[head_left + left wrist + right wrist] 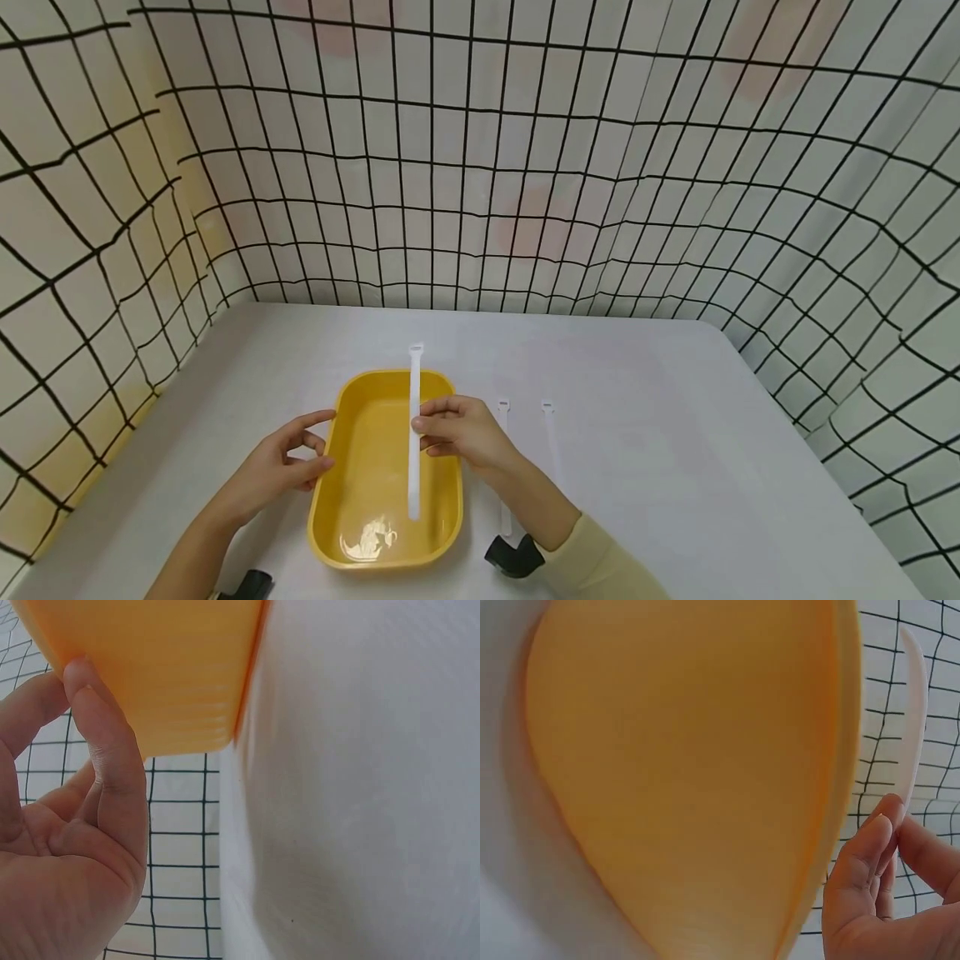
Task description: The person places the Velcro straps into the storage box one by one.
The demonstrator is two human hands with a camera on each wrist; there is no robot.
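Observation:
A yellow tray (360, 483) with rounded corners stands on the white table. Above it, my right hand (465, 429) pinches a long white strap (415, 483) with a slotted head, between thumb and fingers near the strap's middle. The strap points away from me, its head past the tray's far rim; in the right wrist view the strap (913, 712) curves upward beside the tray wall (690, 765). My left hand (281, 462) holds the tray's left rim, thumb and forefinger spread along it. In the left wrist view, bent fingertips (81, 679) touch the tray's outer side.
To the right of the tray lie two more white straps, one (504, 417) partly under my right forearm and another (550, 425) farther right. A black wire grid (465, 179) over pale cloth borders the table's back and sides. Black wrist mounts (516, 557) sit by both forearms.

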